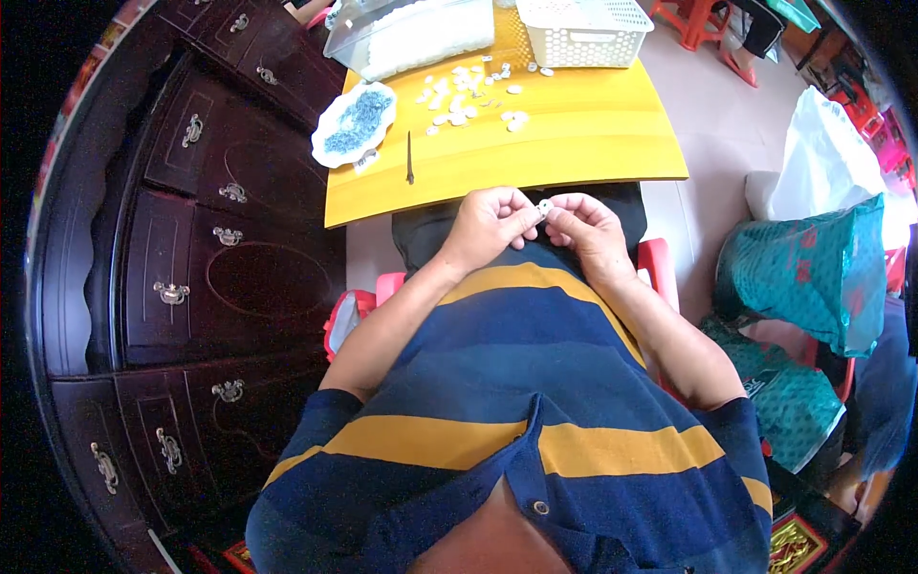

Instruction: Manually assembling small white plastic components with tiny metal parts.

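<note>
My left hand (496, 225) and my right hand (587, 232) meet over my lap, just off the near edge of the yellow table. Between their fingertips is a small white piece (544, 207) with a dark spot on it, too small to name. Both hands pinch it from either side. On the table, several similar small white pieces (457, 119) lie scattered. A slim dark pointed tool (410, 158) rests nearer to me. Left of it, a white scalloped dish (332, 121) holds many tiny bluish-grey bits.
At the table's back stand a clear plastic bin (349, 45) of white pieces and a white perforated basket (585, 50). A dark wooden cabinet (258, 287) lines the left. Teal bags (803, 268) and a white bag (824, 153) stand at right. Behind is a red stool (693, 21).
</note>
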### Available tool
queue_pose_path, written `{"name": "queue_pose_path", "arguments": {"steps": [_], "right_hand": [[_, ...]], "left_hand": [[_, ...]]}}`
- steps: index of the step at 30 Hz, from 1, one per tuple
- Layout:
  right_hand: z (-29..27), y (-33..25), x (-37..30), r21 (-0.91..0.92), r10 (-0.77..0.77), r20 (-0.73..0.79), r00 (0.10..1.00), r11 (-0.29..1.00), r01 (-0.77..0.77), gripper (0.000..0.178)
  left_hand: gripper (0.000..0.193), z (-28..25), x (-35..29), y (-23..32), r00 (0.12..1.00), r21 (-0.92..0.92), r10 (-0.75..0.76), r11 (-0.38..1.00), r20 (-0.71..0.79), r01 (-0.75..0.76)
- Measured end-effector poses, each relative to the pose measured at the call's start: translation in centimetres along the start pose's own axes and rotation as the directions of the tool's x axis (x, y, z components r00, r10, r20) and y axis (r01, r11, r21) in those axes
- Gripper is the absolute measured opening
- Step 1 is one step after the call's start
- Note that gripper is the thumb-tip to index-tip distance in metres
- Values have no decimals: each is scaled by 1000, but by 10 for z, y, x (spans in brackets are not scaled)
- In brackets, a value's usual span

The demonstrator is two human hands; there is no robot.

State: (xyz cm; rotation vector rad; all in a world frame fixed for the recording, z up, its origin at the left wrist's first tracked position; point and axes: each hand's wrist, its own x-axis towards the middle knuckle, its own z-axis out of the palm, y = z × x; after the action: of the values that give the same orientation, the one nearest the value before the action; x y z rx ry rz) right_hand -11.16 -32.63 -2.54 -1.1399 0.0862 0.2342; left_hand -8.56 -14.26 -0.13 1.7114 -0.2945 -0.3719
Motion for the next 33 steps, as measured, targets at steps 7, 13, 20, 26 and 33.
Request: {"name": "queue_pose_path", "arguments": {"steps": [7, 13, 20, 26, 33], "right_hand": [[1, -2, -1, 39, 0, 0, 1000, 999, 0, 14], [-2, -1, 0, 44, -10, -2, 1000, 999, 10, 14], [-2, 1, 0, 89, 14, -25, 1000, 996, -11, 15], [-6, 2, 1, 112, 39, 16, 999, 993, -40, 13], [-5, -2, -1, 85, 60, 76, 995, 994, -67, 10]], "left_hand": [[18, 1, 1, -1, 1000, -10, -8, 1000, 9, 8], [19, 3, 1, 0, 1000, -22, 7, 1000, -1, -7], [20, 4, 1, -1, 999, -36, 31, 999, -10, -31], [18, 3, 1, -5, 1000, -43, 19, 999, 10, -18], [23, 5, -2, -2, 997, -166, 70, 984, 41, -63]]}}
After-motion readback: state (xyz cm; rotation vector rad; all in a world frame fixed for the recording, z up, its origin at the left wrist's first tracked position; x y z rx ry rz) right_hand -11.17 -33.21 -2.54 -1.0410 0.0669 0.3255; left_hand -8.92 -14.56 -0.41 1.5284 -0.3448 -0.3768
